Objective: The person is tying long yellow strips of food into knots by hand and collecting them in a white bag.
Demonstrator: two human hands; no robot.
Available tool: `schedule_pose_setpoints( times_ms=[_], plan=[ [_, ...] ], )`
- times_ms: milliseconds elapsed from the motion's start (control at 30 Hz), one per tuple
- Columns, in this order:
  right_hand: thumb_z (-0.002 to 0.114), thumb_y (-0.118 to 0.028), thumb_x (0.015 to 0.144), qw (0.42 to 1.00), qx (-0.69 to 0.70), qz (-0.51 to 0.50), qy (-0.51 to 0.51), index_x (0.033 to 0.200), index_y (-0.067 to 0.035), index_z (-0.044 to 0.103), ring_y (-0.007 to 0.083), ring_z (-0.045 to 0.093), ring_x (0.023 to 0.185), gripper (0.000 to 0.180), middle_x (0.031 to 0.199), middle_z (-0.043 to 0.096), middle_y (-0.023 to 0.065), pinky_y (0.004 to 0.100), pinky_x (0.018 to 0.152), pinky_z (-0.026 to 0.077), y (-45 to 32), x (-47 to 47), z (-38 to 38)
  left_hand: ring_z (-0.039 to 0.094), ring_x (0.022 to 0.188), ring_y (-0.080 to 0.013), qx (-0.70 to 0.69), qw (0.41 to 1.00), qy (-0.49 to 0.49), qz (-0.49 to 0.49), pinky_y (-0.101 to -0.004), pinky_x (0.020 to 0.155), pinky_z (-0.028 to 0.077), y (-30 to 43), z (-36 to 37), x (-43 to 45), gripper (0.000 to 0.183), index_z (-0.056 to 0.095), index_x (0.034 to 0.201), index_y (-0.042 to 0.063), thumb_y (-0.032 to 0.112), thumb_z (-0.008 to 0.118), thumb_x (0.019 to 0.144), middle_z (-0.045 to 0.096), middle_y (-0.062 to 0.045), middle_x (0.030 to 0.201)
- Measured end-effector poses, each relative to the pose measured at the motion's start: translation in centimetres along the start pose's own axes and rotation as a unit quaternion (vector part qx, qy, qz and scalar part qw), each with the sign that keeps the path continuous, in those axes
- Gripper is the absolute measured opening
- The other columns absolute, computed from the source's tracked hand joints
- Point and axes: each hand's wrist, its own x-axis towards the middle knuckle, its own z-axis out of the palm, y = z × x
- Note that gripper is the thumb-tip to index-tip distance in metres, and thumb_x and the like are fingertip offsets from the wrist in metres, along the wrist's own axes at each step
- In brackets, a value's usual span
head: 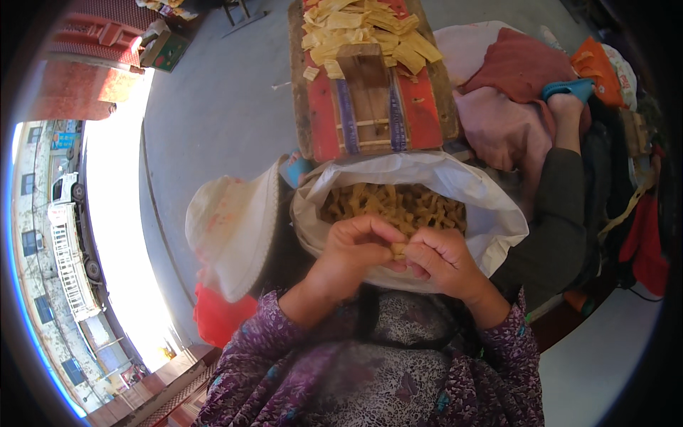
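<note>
My left hand and my right hand meet over the near rim of a white woven sack. Between the fingertips of both is a small yellowish folded strip; most of it is hidden by the fingers. Inside the sack lies a heap of brownish-yellow knotted or folded pieces. Beyond the sack stands a red board on a worn wooden one, with a wooden block strapped on it. Flat pale yellow strips are piled at its far end.
A white sun hat is left of the sack, above a red cloth or bag. At the right are a co-worker's dark sleeve, pinkish cloths and an orange bag. A truck stands outside the doorway at far left.
</note>
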Motion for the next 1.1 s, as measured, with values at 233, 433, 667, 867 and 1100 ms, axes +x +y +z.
schedule_pose_setpoints(
  times_ms=[233, 433, 667, 867, 1100],
  plan=[
    [0.059, -0.022, 0.097, 0.989, 0.046, 0.123, -0.071, 0.078, -0.003, 0.062, 0.0079, 0.055, 0.058, 0.027, 0.064, 0.059, 0.0024, 0.0266, 0.055, 0.044, -0.2, 0.6, -1.5, 0.058, 0.102, -0.0117, 0.423, 0.877, -0.102, 0.204, -0.0287, 0.088, 0.047, 1.8, -0.4, 0.4, 0.025, 0.063, 0.109, 0.002, 0.001, 0.069, 0.085, 0.060, -0.005, 0.110],
    [0.062, -0.024, 0.094, 0.991, -0.039, 0.058, -0.118, 0.076, -0.005, 0.064, 0.0098, 0.055, 0.055, 0.026, 0.060, 0.058, 0.0024, 0.0268, 0.053, 0.044, -0.8, 0.7, -1.5, 0.055, 0.102, -0.0106, 0.029, 0.987, -0.145, -0.067, -0.0267, 0.086, 0.046, 1.5, -0.4, 0.0, 0.035, 0.057, 0.104, 0.006, -0.007, 0.075, 0.077, 0.054, -0.001, 0.105],
    [0.060, -0.022, 0.095, 0.982, 0.065, 0.077, -0.159, 0.078, -0.006, 0.064, 0.0056, 0.054, 0.054, 0.024, 0.063, 0.060, -0.0006, 0.0239, 0.051, 0.041, -1.0, 0.0, -1.1, 0.051, 0.088, -0.0093, 0.068, 0.985, -0.157, -0.034, -0.0241, 0.078, 0.042, 1.8, 0.8, -0.2, 0.036, 0.051, 0.085, 0.008, -0.012, 0.076, 0.069, 0.050, 0.000, 0.093],
    [0.057, -0.022, 0.097, 0.974, 0.151, 0.129, -0.113, 0.078, -0.006, 0.063, 0.0039, 0.052, 0.055, 0.025, 0.064, 0.059, -0.0036, 0.0207, 0.050, 0.039, -1.9, -0.3, -0.1, 0.051, 0.081, -0.0105, -0.081, 0.986, -0.145, -0.012, -0.0244, 0.075, 0.045, 0.9, 0.8, 0.1, 0.032, 0.052, 0.084, 0.006, -0.012, 0.075, 0.070, 0.050, -0.001, 0.088],
    [0.056, -0.025, 0.100, 0.938, 0.275, 0.187, -0.102, 0.079, -0.002, 0.064, 0.0065, 0.050, 0.051, 0.032, 0.064, 0.060, 0.0014, 0.0217, 0.050, 0.041, 0.2, -0.1, -1.4, 0.060, 0.096, -0.0120, 0.059, 0.993, -0.104, -0.013, -0.0265, 0.081, 0.052, 1.4, -0.7, 0.5, 0.026, 0.059, 0.097, 0.001, -0.009, 0.075, 0.078, 0.058, -0.004, 0.103]
  ],
)
